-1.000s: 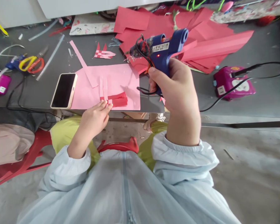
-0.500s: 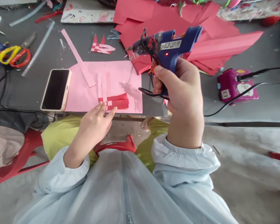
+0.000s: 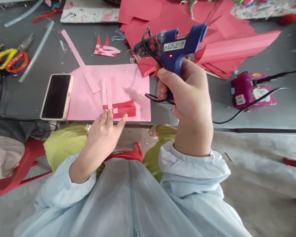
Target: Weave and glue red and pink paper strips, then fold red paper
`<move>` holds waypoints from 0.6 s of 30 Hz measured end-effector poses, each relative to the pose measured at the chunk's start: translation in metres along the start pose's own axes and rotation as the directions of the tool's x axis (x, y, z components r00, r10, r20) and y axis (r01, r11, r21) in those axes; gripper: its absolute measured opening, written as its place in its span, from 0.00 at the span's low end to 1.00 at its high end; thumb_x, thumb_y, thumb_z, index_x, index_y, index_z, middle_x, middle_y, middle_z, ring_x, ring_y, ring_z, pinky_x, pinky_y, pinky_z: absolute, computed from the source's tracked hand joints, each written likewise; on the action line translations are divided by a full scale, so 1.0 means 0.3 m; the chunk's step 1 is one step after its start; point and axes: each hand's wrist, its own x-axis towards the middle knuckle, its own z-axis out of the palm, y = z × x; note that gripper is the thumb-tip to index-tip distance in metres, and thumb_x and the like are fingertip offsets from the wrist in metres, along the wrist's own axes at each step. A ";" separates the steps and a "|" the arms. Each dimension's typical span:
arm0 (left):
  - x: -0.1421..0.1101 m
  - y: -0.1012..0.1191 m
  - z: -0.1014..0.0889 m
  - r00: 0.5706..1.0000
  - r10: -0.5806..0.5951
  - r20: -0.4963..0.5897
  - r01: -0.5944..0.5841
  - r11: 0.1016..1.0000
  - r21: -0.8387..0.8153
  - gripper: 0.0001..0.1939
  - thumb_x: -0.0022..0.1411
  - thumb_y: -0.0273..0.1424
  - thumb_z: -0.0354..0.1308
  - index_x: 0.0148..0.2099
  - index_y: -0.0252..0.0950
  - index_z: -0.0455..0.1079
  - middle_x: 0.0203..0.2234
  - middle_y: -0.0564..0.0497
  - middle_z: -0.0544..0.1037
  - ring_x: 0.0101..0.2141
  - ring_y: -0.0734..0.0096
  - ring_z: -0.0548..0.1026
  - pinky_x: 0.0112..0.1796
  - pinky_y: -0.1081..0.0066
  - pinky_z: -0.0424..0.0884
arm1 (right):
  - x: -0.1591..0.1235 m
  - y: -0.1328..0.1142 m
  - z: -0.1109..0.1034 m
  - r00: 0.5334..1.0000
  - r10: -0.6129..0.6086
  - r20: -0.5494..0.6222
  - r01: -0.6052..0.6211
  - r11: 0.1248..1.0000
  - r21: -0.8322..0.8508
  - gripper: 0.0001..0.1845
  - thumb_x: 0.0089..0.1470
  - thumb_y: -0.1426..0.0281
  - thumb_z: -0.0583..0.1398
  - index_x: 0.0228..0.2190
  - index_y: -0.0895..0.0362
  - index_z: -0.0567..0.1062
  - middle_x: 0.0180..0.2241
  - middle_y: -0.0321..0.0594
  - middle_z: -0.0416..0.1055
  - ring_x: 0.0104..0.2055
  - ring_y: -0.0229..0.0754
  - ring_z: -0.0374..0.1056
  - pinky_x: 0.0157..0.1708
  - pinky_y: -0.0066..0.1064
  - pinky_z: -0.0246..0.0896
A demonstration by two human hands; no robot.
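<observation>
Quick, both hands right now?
Left hand: open, fingertips pressed on the red and pink paper strips, not gripping them.
Right hand: closed around the handle of the blue hot glue gun.

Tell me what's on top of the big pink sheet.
The sheet holds woven strips in red and pink, and one end of a long pink strip; a phone sits at its left edge. The left hand covers part of the weave, hiding what is beneath.
</observation>
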 end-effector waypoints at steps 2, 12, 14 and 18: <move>0.000 -0.006 0.000 1.000 0.005 -0.012 -0.005 1.000 -0.010 0.25 0.65 0.20 0.50 0.63 0.34 0.67 0.56 0.27 0.74 0.58 0.44 0.73 0.54 0.51 0.75 | -0.001 -0.001 -0.004 1.000 -0.010 -0.006 0.010 1.000 0.006 0.17 0.57 0.56 0.64 0.26 0.51 0.66 0.19 0.27 0.58 0.17 0.30 0.56 0.17 0.28 0.54; 0.006 -0.044 -0.010 0.989 -0.109 -0.102 0.093 0.984 -0.152 0.22 0.61 0.16 0.44 0.53 0.26 0.70 0.46 0.36 0.81 0.50 0.57 0.80 0.49 0.62 0.77 | -0.002 -0.020 -0.011 0.994 -0.021 -0.110 0.031 0.995 0.098 0.18 0.54 0.56 0.66 0.24 0.51 0.66 0.17 0.27 0.56 0.17 0.30 0.53 0.16 0.28 0.52; 0.010 -0.050 -0.012 0.982 -0.168 -0.085 0.152 0.974 -0.169 0.21 0.61 0.17 0.45 0.52 0.29 0.71 0.41 0.39 0.83 0.46 0.57 0.81 0.44 0.63 0.78 | -0.001 -0.018 -0.012 0.995 -0.022 -0.101 0.032 0.995 0.095 0.18 0.54 0.56 0.66 0.24 0.51 0.66 0.17 0.27 0.56 0.16 0.30 0.54 0.16 0.28 0.51; 0.016 -0.061 -0.009 0.968 -0.250 -0.026 0.243 0.958 -0.154 0.20 0.61 0.19 0.45 0.51 0.33 0.70 0.36 0.42 0.83 0.35 0.57 0.82 0.35 0.64 0.76 | 0.000 -0.017 -0.019 0.998 -0.010 -0.064 0.011 1.000 0.017 0.20 0.55 0.49 0.64 0.26 0.50 0.67 0.18 0.28 0.57 0.17 0.33 0.56 0.16 0.31 0.58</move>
